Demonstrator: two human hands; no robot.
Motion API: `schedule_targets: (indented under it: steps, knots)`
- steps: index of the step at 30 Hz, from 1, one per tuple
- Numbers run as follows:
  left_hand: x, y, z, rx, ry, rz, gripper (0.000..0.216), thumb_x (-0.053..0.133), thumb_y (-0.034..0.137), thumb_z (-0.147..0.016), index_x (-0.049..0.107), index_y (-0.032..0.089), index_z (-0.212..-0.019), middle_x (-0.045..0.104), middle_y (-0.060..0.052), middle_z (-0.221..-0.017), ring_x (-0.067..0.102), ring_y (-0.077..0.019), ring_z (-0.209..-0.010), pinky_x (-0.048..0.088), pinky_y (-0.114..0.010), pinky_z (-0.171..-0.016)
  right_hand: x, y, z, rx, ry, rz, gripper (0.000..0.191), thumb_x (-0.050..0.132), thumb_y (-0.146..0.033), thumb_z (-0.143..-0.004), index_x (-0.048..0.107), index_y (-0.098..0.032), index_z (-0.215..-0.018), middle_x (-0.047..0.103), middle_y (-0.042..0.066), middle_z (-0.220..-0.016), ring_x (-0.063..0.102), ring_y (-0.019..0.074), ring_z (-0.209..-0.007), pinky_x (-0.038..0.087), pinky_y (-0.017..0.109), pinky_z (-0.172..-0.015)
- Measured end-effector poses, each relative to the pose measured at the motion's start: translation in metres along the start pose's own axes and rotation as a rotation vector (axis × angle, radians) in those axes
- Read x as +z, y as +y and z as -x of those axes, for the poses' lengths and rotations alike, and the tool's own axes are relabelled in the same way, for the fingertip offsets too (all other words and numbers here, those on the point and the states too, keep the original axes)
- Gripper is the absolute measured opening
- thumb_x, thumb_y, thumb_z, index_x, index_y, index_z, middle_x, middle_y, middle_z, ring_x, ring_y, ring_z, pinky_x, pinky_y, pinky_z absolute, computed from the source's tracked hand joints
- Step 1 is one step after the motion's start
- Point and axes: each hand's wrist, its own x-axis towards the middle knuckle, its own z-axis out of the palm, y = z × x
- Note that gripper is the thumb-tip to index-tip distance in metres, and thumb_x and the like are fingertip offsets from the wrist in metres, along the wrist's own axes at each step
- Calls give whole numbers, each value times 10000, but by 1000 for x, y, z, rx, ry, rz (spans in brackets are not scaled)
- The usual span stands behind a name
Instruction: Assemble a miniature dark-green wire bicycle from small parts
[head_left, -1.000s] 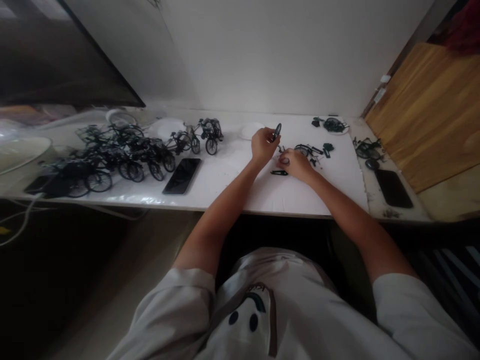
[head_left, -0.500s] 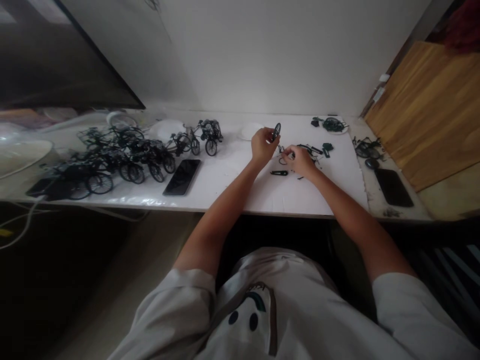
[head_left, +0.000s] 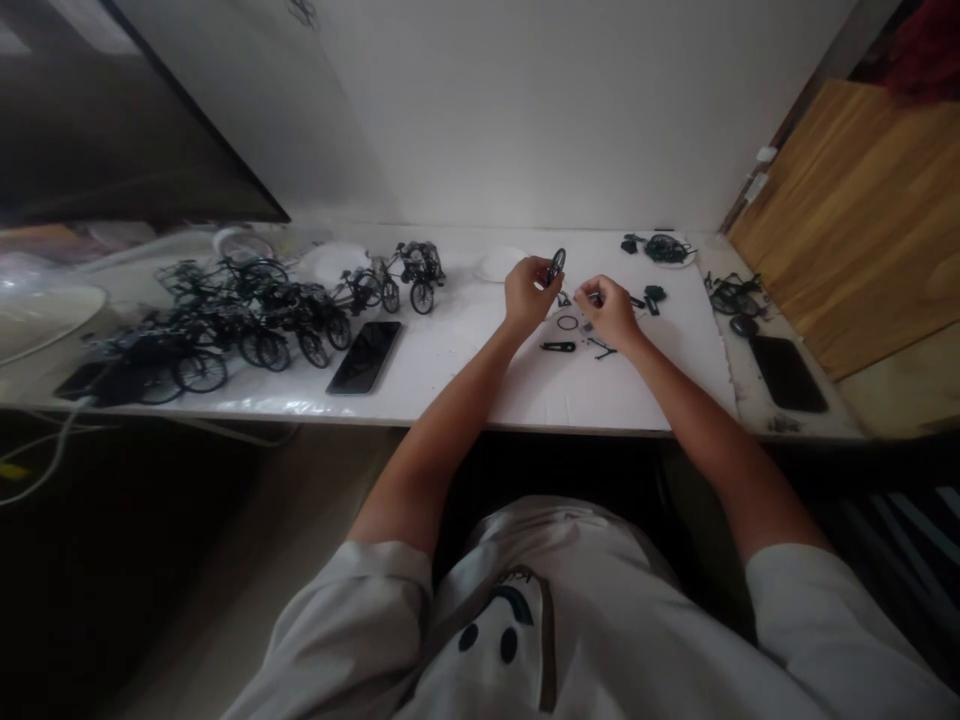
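Note:
Between the fingers of my left hand [head_left: 529, 290] is a small black spoked wheel [head_left: 556, 265], held up on edge above the white board [head_left: 637, 390]. My right hand [head_left: 609, 312] is just to the right, thumb and fingertips pinched together; whatever is in the pinch is too small to make out. A thin black ring [head_left: 568, 323] lies on the board below and between my hands. Nearer to me rests a black, elongated part [head_left: 558, 347], with a small forked black piece [head_left: 602, 348] to its right. More dark parts are partly hidden behind my right hand.
Several assembled miniature bicycles [head_left: 255, 310] crowd the left side, beside a phone [head_left: 364, 357]. A white plate [head_left: 502, 265] stands behind my left hand. At the right are a plate with wheels [head_left: 666, 249], dark frame pieces [head_left: 735, 293] and a black phone-like slab [head_left: 787, 374].
My right hand has lifted slightly away from the board and off the thin ring, which now lies uncovered. My left hand still holds the wheel in nearly the same spot.

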Motion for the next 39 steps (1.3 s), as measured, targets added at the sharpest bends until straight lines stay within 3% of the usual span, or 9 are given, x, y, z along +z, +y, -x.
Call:
schedule_targets:
  steps: [4,8,11,15,19,26,32,39]
  knots:
    - [-1,3,0,-2,-12,2,131,788,209,-866,714,215,-974,762,-45,-900,699,-181,-781,571,-349,-802,-2,1,0,13,-4,-5,154,737,-337,-869,635,-231,-824,748,27,-858,584,161,-692,495,333,-722]
    - [-2,3,0,2,-23,3,137,797,196,-865,723,218,-978,758,-37,-883,702,-182,-779,573,-353,-809,0,6,-1,20,-23,-42,155,759,-351,-854,674,-222,-845,775,47,-898,634,179,-742,523,340,-752]
    - [0,1,1,16,-17,16,143,805,203,-865,735,217,-989,752,-36,-871,699,-179,-766,576,-350,-795,1,12,-2,-12,-40,-97,194,765,-345,-849,734,-206,-980,791,56,-918,710,207,-840,553,350,-819]
    - [0,1,2,56,-48,13,149,808,211,-860,748,227,-995,744,-31,-877,696,-182,-770,585,-358,-808,2,17,-2,-18,-132,-37,341,759,-311,-847,797,-186,-1162,808,43,-870,713,209,-779,576,370,-829]
    - [-5,9,3,121,-85,-8,142,805,186,-856,759,240,-979,723,-23,-863,681,-190,-794,580,-373,-847,2,18,-3,-16,-194,72,243,717,-241,-867,855,-180,-1058,834,87,-950,746,238,-850,599,403,-891]
    - [-12,21,2,218,-138,-87,175,760,180,-893,790,248,-1051,749,-49,-949,686,-221,-853,532,-401,-895,1,22,-5,-40,-202,157,289,638,-186,-949,846,-169,-1149,811,143,-1126,746,253,-945,590,439,-979]
    - [-13,24,2,206,-147,-111,165,746,183,-898,771,262,-1041,760,-50,-975,697,-239,-890,508,-432,-935,2,21,-3,12,-193,102,190,681,-133,-874,810,-192,-1001,826,85,-1000,745,237,-885,581,399,-909]
    - [-13,24,4,209,-100,-74,71,754,250,-944,723,252,-1008,732,-45,-940,695,-232,-897,535,-414,-905,2,17,-3,37,-150,52,61,715,-228,-865,764,-204,-891,814,63,-908,729,230,-834,558,385,-860]
